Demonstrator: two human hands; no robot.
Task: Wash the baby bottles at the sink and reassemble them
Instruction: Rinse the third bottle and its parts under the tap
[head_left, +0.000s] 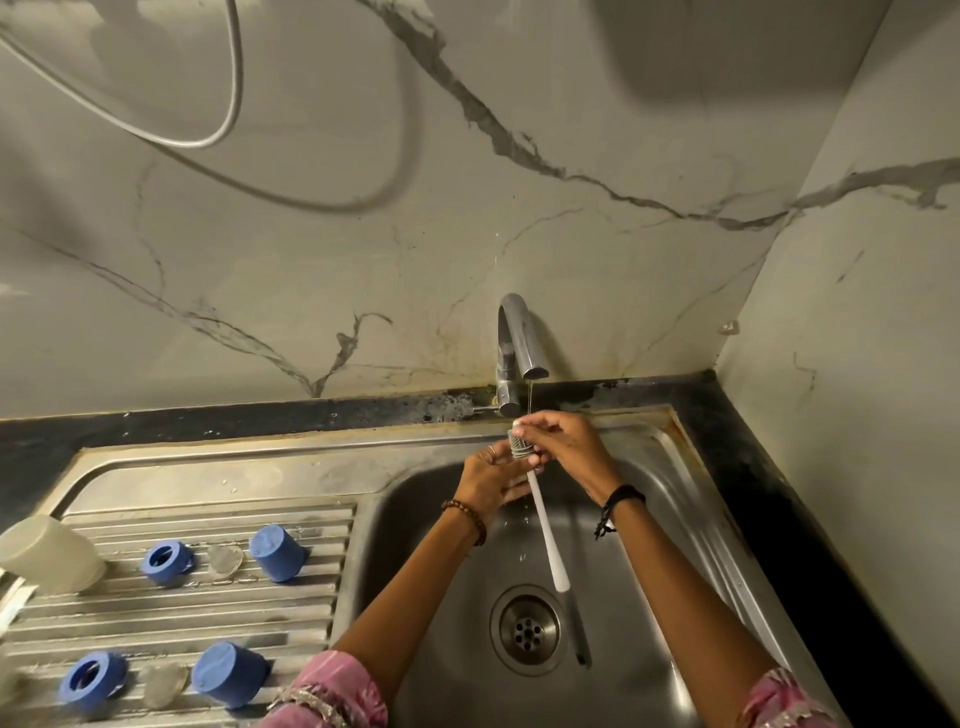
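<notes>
Under the tap, where a thin stream of water runs, both hands work on a bottle brush with a long white handle that slants down over the sink basin. My right hand pinches the grey bristle head at the top. My left hand rests against the brush just below the bristles, fingers fairly straight. On the draining board lie two blue collar rings, two blue caps and two clear teats. A translucent bottle lies at the far left.
The drain sits in the middle of the basin. A dark counter strip borders the sink on the right and behind. Marble-look walls close in at the back and right. A hose loops on the back wall.
</notes>
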